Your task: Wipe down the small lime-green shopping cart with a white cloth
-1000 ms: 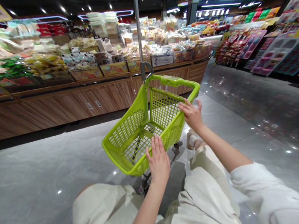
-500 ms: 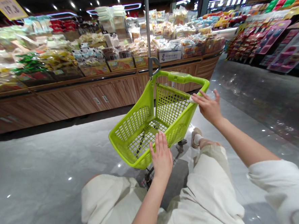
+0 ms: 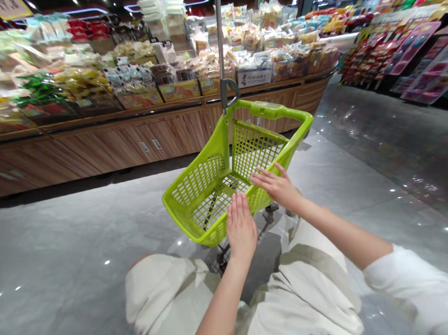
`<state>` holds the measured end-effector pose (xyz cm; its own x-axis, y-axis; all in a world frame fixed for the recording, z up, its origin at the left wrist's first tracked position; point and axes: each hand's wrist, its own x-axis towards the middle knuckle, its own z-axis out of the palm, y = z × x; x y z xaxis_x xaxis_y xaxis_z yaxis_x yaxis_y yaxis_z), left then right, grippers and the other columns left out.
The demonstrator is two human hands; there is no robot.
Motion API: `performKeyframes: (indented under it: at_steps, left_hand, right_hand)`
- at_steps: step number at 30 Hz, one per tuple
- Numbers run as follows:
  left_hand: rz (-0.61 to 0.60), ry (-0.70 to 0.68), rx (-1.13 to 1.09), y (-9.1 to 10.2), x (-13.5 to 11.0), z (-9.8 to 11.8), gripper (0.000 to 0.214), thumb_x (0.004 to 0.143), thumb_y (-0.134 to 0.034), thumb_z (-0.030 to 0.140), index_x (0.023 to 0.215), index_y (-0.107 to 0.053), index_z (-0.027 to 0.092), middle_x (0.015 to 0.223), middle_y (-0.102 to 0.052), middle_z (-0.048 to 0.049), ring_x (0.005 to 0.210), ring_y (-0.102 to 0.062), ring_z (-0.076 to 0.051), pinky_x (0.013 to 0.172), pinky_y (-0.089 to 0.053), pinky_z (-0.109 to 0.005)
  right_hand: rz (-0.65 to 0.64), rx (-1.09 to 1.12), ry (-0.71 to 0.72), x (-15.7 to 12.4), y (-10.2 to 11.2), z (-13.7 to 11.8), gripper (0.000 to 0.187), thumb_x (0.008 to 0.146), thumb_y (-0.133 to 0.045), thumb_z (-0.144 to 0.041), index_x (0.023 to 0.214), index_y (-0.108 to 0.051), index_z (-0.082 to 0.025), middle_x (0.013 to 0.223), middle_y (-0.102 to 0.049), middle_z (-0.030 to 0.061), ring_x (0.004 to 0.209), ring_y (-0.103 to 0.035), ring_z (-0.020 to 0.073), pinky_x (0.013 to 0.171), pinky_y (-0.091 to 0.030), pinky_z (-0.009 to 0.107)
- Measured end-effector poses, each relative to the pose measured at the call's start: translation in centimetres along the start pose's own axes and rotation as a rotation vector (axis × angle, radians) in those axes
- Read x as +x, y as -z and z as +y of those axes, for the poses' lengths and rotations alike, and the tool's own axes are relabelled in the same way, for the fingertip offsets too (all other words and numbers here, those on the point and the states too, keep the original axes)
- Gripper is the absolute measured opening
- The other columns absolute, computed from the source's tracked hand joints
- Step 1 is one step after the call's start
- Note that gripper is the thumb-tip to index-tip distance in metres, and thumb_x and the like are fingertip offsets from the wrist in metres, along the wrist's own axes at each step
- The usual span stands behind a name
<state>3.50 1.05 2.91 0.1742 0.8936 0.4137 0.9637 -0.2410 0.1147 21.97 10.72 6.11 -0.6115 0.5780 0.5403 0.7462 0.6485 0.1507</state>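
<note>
A lime-green plastic shopping basket on a wheeled frame (image 3: 200,186) stands in front of me, with mesh walls and a raised handle bar (image 3: 269,109). My left hand (image 3: 242,226) lies flat against its near rim, fingers spread and pointing up. My right hand (image 3: 276,187) rests on the basket's right rim with its fingers apart, reaching over toward the inside. Neither hand closes around the rim. A thin metal pole (image 3: 220,41) rises from the far corner of the basket. My cream trousers (image 3: 292,294) fill the bottom of the view.
A long wooden-fronted counter (image 3: 131,138) piled with packaged snacks (image 3: 210,62) curves along the far side. Pink and red packaged goods hang on a display (image 3: 410,60) at the right. A polished grey floor (image 3: 79,232) surrounds the basket.
My right hand has moved down and toward me, from the far right rim to the nearer part of that rim. My left hand has barely moved.
</note>
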Motion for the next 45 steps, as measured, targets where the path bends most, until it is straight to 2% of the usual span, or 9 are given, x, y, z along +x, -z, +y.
performKeyframes:
  at_steps: [6,13,16,19,25,32,35,42,45]
  left_hand:
    - [0.018,0.009,-0.024,-0.3,0.0,0.3,0.073,0.089,-0.045,0.017,0.154,-0.014,0.005,0.163,-0.017,-0.0129,0.151,-0.015,-0.025,0.123,-0.021,-0.041]
    - [0.010,0.004,-0.009,-0.5,-0.1,0.3,0.077,0.088,-0.047,0.017,0.154,-0.009,0.005,0.163,-0.015,-0.0141,0.151,-0.010,-0.025,0.123,-0.021,-0.042]
    - [-0.003,-0.010,0.014,-0.2,-0.2,-0.3,0.079,0.087,-0.048,0.015,0.154,-0.009,0.005,0.163,-0.013,-0.0129,0.152,-0.009,-0.024,0.123,-0.020,-0.041]
    - [-0.010,-0.025,0.014,0.0,-0.2,-0.8,0.081,0.085,-0.049,0.015,0.155,-0.007,0.006,0.164,-0.011,-0.0127,0.151,-0.009,-0.024,0.123,-0.020,-0.041]
    - [0.004,-0.017,-0.001,-0.2,-0.2,-0.2,0.080,0.086,-0.047,0.014,0.155,-0.006,0.006,0.163,-0.012,-0.0135,0.151,-0.009,-0.024,0.123,-0.021,-0.041]
    - [0.009,0.010,0.012,-0.5,-0.1,0.1,0.080,0.086,-0.046,0.014,0.155,-0.005,0.007,0.163,-0.012,-0.0126,0.151,-0.008,-0.022,0.123,-0.020,-0.040]
    - [-0.006,-0.005,0.024,-0.4,-0.1,-0.3,0.082,0.085,-0.048,0.016,0.155,-0.006,0.007,0.164,-0.011,-0.0123,0.152,-0.007,-0.022,0.124,-0.018,-0.040]
    - [-0.003,-0.028,0.016,-0.1,-0.3,-0.5,0.081,0.086,-0.049,0.016,0.154,-0.009,0.005,0.163,-0.012,-0.0137,0.152,-0.009,-0.024,0.123,-0.021,-0.041]
    - [0.012,-0.014,0.007,-0.4,-0.2,-0.1,0.079,0.087,-0.048,0.016,0.154,-0.008,0.005,0.163,-0.013,-0.0133,0.152,-0.009,-0.024,0.123,-0.021,-0.041]
  right_hand:
    - [0.149,-0.177,-0.372,0.2,2.5,10.9,0.044,0.092,-0.043,-0.008,0.131,-0.058,-0.023,0.135,-0.061,0.0079,0.138,-0.043,0.0288,0.115,-0.010,0.064]
    - [0.087,0.032,-0.234,0.4,-1.3,-3.9,0.052,0.087,-0.041,-0.002,0.133,-0.055,-0.021,0.140,-0.058,0.0052,0.140,-0.042,0.0208,0.120,-0.017,0.051]
    - [0.021,0.068,-0.074,0.0,-1.3,-6.1,0.053,0.090,-0.040,-0.005,0.139,-0.049,-0.021,0.145,-0.053,0.0046,0.141,-0.039,0.0185,0.120,-0.016,0.048]
    - [0.000,-0.008,-0.048,-0.3,0.1,-0.7,0.054,0.091,-0.040,-0.005,0.139,-0.049,-0.027,0.142,-0.055,0.0019,0.140,-0.042,0.0190,0.120,-0.012,0.053]
    - [0.165,-0.174,-0.431,-0.2,2.4,10.3,0.051,0.090,-0.041,-0.008,0.137,-0.053,-0.025,0.138,-0.059,0.0076,0.139,-0.042,0.0295,0.113,-0.014,0.065]
    - [0.075,0.067,-0.216,0.0,-1.2,-4.0,0.059,0.088,-0.039,-0.004,0.143,-0.046,-0.024,0.143,-0.054,0.0054,0.141,-0.040,0.0210,0.119,-0.014,0.052]
    - [0.020,0.104,-0.079,-0.1,-1.4,-6.1,0.054,0.092,-0.039,-0.008,0.143,-0.045,-0.025,0.145,-0.052,0.0044,0.141,-0.039,0.0180,0.120,-0.014,0.049]
    - [0.116,-0.145,-0.272,-0.1,1.9,8.5,0.045,0.093,-0.042,-0.010,0.132,-0.057,-0.026,0.136,-0.061,0.0047,0.139,-0.042,0.0256,0.116,-0.013,0.062]
    - [0.178,-0.166,-0.412,0.0,1.9,9.4,0.047,0.091,-0.043,-0.009,0.133,-0.056,-0.023,0.136,-0.061,0.0074,0.140,-0.041,0.0275,0.115,-0.013,0.065]
